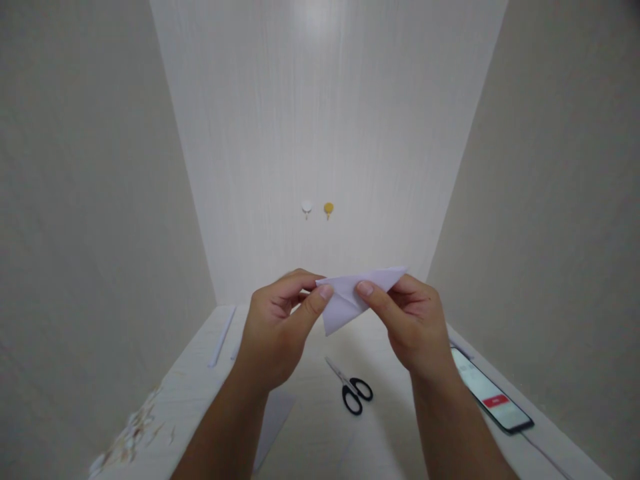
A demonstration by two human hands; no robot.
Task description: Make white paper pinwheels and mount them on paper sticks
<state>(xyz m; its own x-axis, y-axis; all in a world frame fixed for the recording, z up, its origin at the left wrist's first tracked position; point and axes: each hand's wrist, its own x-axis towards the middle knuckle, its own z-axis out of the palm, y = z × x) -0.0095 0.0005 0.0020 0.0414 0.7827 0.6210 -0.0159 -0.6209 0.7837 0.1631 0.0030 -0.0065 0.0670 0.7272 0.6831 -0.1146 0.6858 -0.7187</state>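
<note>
Taking the middle of the folded white paper wedge [350, 305] as the clock's centre, the left hand [277, 327] comes in at eight o'clock and the right hand [417, 327] at four. Both hands grasp the wedge in the air above the pale, faintly grained bench [320, 447], thumbs on the near face and bent fingers behind. The left pinches its ten o'clock corner; the right thumb presses near the middle. The forearms slant in from seven and five o'clock.

The paper looks thin and matte, a creased triangle with points at two and seven o'clock. On the bench at six o'clock lie scissors with metal blades and black looped handles [349, 384], slightly open. A flat white sheet [273, 423] lies at seven, partly behind the left forearm; a slim white strip [221, 337] lies between eight and nine. A glossy dark-edged phone [493, 393] rests at four.
</note>
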